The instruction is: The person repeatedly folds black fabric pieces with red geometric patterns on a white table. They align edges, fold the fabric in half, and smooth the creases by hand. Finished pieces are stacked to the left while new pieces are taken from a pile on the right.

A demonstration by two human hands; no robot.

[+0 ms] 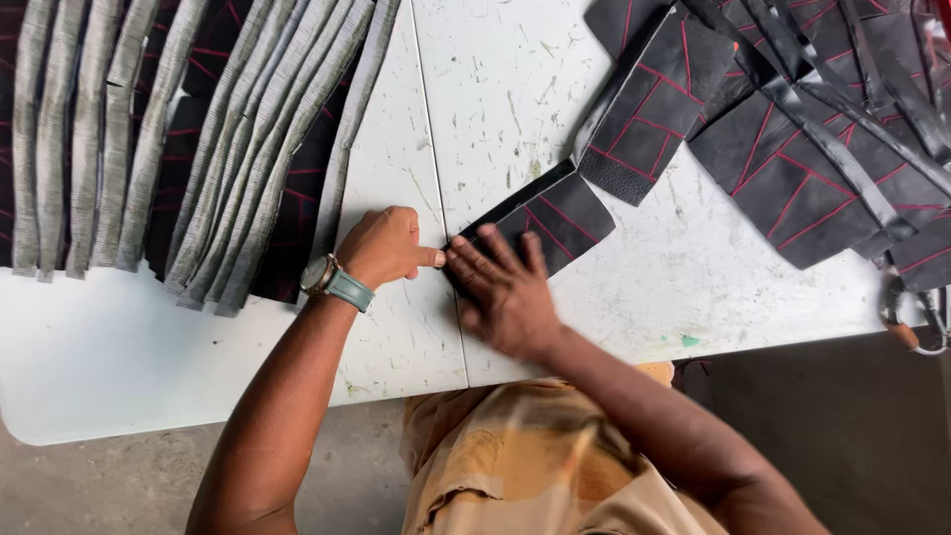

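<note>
Tabletop (555, 89), white, scuffed, with a seam running down its middle; near edge sits just below both hands. Right hand (505, 292) lies flat, fingers spread, pressing a black leather piece with red stitching (555, 213) across the seam. Left hand (381, 248), wristwatch (332, 280) on the wrist, is curled, thumb tip touching the piece's left corner. Bare room between the hands and far edge. Grey folded strips (198, 129), roughly a dozen, fan out at left. Stitched black panels (792, 149), several overlapping, count unclear, heap at right.
</note>
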